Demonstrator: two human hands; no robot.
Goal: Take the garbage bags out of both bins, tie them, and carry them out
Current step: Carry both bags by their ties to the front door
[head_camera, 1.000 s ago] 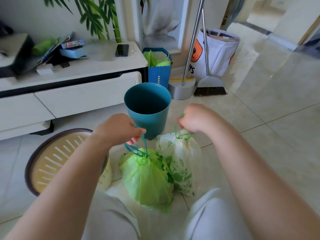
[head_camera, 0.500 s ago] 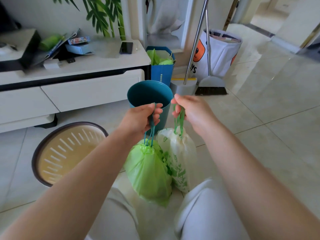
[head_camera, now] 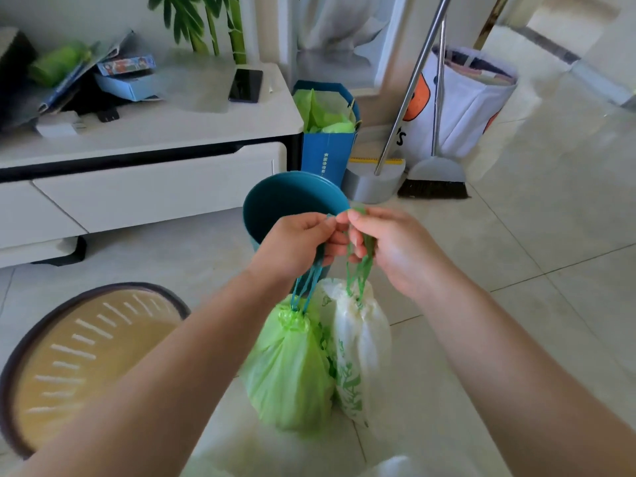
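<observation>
Below my fingers hang 2 soft, light bags, green bag (head_camera: 289,366) and white bag (head_camera: 361,342), touching. My left hand (head_camera: 296,242) pinches the green one's drawstring, right hand (head_camera: 385,242) the white one's; I'd judge these cords the best hold. Beyond my knuckles, the bin (head_camera: 275,201) stands bagless

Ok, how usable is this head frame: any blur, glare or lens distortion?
Head view: hands and both bags, green bag and white bag, are fairly sharp; cabinet clutter is smeared; bright glare washes the floor tiles; wide-angle bending curves the broom handle.
</observation>
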